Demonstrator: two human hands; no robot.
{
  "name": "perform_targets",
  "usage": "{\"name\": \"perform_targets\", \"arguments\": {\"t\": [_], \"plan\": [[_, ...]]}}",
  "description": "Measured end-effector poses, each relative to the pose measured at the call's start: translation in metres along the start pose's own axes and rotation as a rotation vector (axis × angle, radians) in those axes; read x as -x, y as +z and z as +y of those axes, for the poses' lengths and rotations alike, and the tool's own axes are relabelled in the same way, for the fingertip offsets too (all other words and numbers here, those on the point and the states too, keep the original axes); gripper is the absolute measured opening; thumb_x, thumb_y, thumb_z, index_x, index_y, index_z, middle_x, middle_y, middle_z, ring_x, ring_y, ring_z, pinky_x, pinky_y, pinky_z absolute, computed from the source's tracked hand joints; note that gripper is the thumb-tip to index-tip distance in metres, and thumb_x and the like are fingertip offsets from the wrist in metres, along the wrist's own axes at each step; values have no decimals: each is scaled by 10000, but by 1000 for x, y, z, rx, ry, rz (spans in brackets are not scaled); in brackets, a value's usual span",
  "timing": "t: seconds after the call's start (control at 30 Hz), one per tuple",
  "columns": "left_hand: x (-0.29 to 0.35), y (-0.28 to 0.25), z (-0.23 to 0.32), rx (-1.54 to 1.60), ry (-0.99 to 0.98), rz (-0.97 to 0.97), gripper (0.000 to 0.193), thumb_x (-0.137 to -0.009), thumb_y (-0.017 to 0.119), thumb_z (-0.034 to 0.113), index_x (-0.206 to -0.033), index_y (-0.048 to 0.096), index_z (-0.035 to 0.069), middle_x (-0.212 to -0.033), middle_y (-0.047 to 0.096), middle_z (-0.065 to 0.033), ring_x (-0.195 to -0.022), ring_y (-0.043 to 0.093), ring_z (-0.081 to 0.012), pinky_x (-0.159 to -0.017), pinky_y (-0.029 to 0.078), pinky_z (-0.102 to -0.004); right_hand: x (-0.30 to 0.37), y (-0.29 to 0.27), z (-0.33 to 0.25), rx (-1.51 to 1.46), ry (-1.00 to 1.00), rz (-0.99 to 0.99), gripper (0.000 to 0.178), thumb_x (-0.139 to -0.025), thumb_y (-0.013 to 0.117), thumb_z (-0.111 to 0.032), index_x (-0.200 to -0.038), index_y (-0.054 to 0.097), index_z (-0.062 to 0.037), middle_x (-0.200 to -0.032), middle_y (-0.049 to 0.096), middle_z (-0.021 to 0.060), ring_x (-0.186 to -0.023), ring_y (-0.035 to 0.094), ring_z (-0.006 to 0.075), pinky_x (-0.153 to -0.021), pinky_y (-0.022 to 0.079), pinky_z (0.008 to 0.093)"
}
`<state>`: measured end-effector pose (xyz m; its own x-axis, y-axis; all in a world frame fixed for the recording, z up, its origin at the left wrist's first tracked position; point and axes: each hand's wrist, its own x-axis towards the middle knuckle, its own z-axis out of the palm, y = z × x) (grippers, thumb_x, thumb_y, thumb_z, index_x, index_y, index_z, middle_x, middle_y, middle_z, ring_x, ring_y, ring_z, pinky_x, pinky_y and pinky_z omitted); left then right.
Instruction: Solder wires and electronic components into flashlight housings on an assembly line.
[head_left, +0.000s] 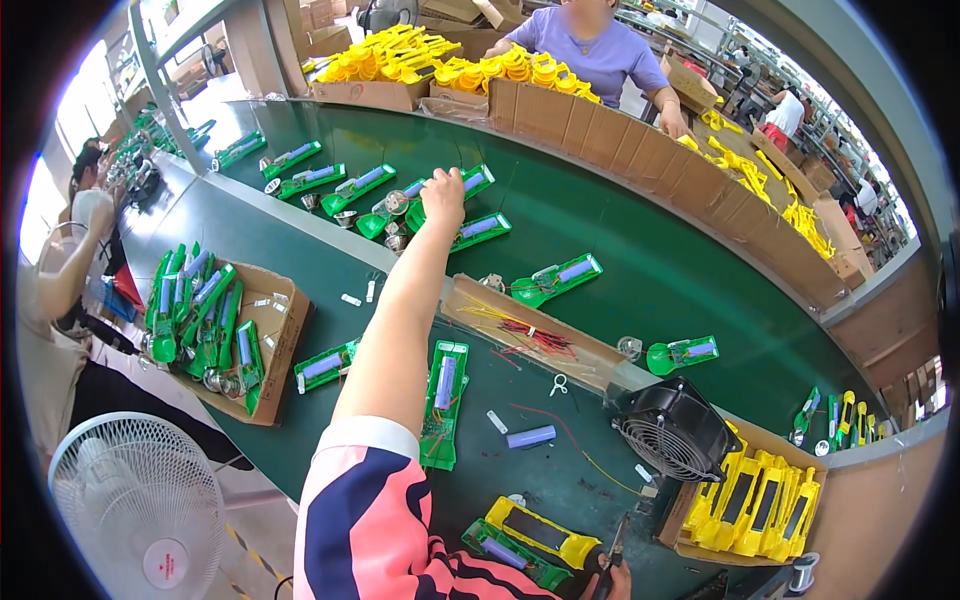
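Note:
My left hand [443, 197] reaches across the belt, its fingers closed on the end of a green casing [478, 180] that carries a purple battery cell. More such casings with batteries and silver lamp cups lie around it. At the lower edge my right hand [619, 582], partly cut off, grips dark pliers [613, 556], tips pointing up. Left of the pliers lie a yellow casing with a dark panel [540, 529] and a green casing with a battery [507, 552]. On the bench are another green casing [444, 400] and a loose purple battery cell [531, 437].
A cardboard box of green casings [285, 372] stands left; a box of yellow casings [680, 530] stands right beside a black fan [676, 430]. Red and yellow wires [535, 335] lie in a cardboard tray. A co-worker [590, 50] sits beyond the belt; a white fan [137, 500] stands lower left.

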<state>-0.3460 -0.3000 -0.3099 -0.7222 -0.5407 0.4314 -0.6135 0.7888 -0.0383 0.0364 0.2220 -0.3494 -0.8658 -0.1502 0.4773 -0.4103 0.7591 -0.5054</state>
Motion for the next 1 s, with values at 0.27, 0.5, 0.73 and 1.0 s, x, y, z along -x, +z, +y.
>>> {"name": "perform_targets", "arguments": {"t": [0.27, 0.5, 0.73, 1.0], "plan": [[-32, -85, -38, 587, -45, -128, 505, -571, 684, 145, -963, 394, 14, -933, 584, -205, -910, 576, -309, -773, 474, -370, -6, -4, -8, -16, -46, 51, 251, -781, 612, -137, -1003, 557, -33, -927, 593, 175, -798, 585, 328, -729, 473, 366], [-14, -200, -211, 745, 166, -675, 603, -514, 752, 213, -1025, 518, -4, -904, 586, -148, -789, 573, -224, -707, 471, -348, -10, -3, -20, -111, -6, 116, 221, -812, 558, -153, -944, 487, 9, -844, 613, 157, -761, 572, 350, -755, 443, 413], [79, -211, -344, 305, -202, -1495, 573, -553, 770, 195, -1066, 559, 52, -1007, 600, -114, -860, 587, -252, -747, 473, -369, 0, -4, -18, -278, -3, 83, 230, -815, 535, -101, -993, 465, 26, -888, 591, 189, -804, 588, 321, -795, 433, 384], [155, -143, -334, 162, -198, -777, 983, -477, 768, 438, -1209, 359, -76, -1153, 488, -216, -1041, 504, -299, -857, 423, -354, 3, -9, -18, -220, -28, -23, 312, -855, 479, -86, -1126, 369, 24, -996, 577, 219, -961, 559, 290, -870, 393, 355]]}}
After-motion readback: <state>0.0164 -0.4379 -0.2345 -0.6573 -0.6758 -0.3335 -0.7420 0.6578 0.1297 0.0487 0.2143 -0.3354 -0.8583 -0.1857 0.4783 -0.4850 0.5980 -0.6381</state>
